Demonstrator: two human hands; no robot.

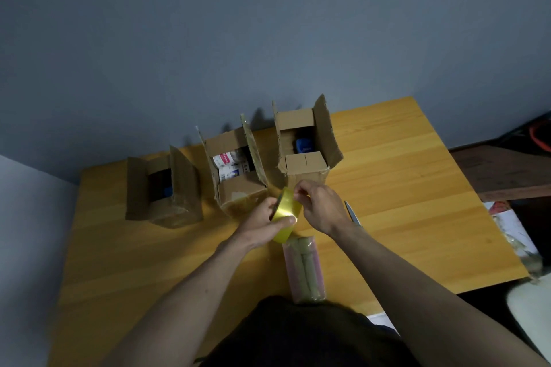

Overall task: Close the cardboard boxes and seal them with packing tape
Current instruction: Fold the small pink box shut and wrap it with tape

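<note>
A yellow wooden tabletop (402, 188) is set against a grey-blue wall (268, 24), with a paler wall (26, 217) meeting it at the left. Three cardboard boxes are lined up along the far edge, all with flaps raised: the left box (162, 188) near the far left corner, the middle box (238, 173) beside it, and the right box (307, 143) near the middle of the far edge. Printed packages are visible inside the middle box, and a blue item inside the right box.

A yellow tape roll (284, 214) is held above the tabletop, in front of the middle and right boxes. The roll is gripped by the left hand (261, 225), fingers and thumb curled round it. Its upper rim is pinched by the fingertips of the right hand (320, 208).

A wrapped pack of rolls (304, 268) is lying at the near edge. A blade-like tool (351, 213) is partly hidden behind the right wrist. Dark furniture (507, 173) and papers (512, 229) are seen past the right edge.
</note>
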